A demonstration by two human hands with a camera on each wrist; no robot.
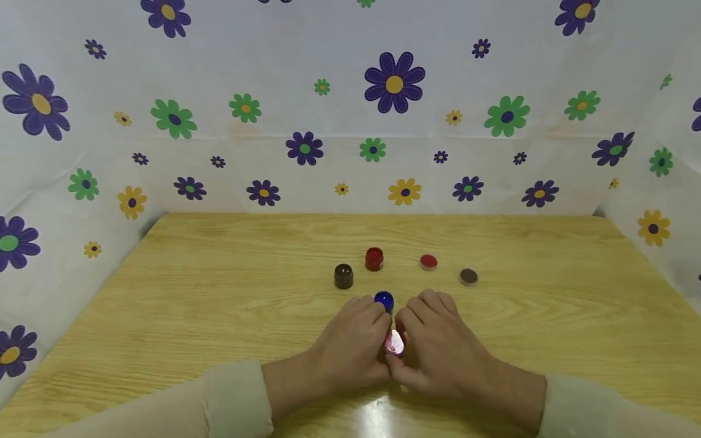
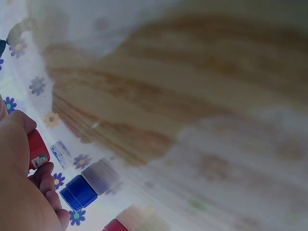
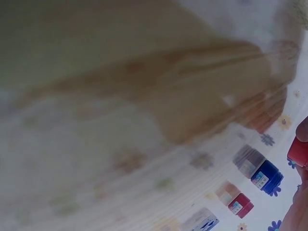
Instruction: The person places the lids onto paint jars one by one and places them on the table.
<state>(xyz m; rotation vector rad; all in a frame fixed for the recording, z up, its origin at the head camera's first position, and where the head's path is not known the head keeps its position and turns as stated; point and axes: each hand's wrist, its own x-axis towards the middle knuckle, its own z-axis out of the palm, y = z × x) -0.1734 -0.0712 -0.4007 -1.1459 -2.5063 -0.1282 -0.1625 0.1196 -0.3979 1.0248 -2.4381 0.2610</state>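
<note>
Both hands meet near the front middle of the table around a small pinkish-red paint jar [image 1: 394, 342]. My left hand [image 1: 353, 340] grips it from the left, with the thumb on the near side. From the right, my right hand [image 1: 440, 340] holds it too, thumb and curled fingers at its top. The left wrist view shows this red jar [image 2: 38, 150] with a white label; in the right wrist view it appears at the edge [image 3: 299, 151]. Just beyond the fingers stands a blue paint jar [image 1: 384, 300], partly hidden by the left hand.
Farther back stand a dark brown jar [image 1: 344, 276] and a dark red jar [image 1: 375, 259]. To their right lie a red lid [image 1: 429, 262] and a dark lid [image 1: 468, 277], flat on the wooden table [image 1: 219, 292]. A flower-printed cloth [image 1: 339, 115] rises behind and at both sides.
</note>
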